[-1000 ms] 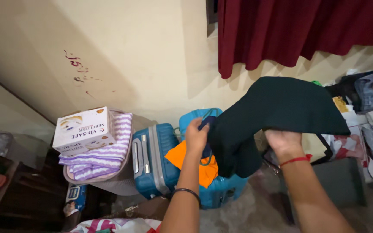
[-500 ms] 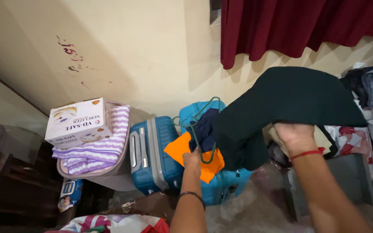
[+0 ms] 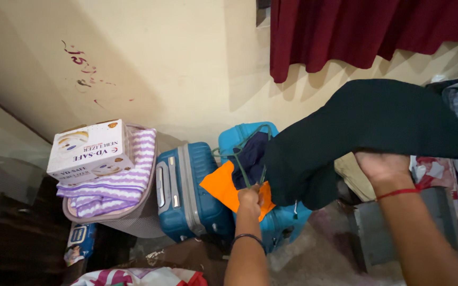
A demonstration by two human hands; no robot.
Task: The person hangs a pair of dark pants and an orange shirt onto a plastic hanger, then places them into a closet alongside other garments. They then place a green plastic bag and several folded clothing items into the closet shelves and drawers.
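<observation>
A dark green garment (image 3: pixel 377 127) is held up by the right hand (image 3: pixel 382 167), fingers closed on its lower edge from underneath; the cloth is draped over the hand and spread wide, its left part hanging down in front of the suitcases. A red thread is worn on the right wrist. A thin green wire hanger (image 3: pixel 245 159) is gripped by the left hand (image 3: pixel 250 198), fingers curled shut around its lower part; a dark band is worn on that wrist. The hanger is seen against a navy cloth (image 3: pixel 250 156) and an orange cloth (image 3: pixel 223 188), both lying on the light blue suitcase (image 3: pixel 287 225). Just beside it, to the left, a darker blue suitcase (image 3: pixel 186 196) stands upright. Further left, a white box (image 3: pixel 88 151) rests on folded purple-and-white striped fabric (image 3: pixel 117 185) in a basket. A maroon curtain (image 3: pixel 367 29) hangs against the cream wall (image 3: pixel 176 63). Piled bags and clothes are seen at the right edge, too cluttered to tell apart.
</observation>
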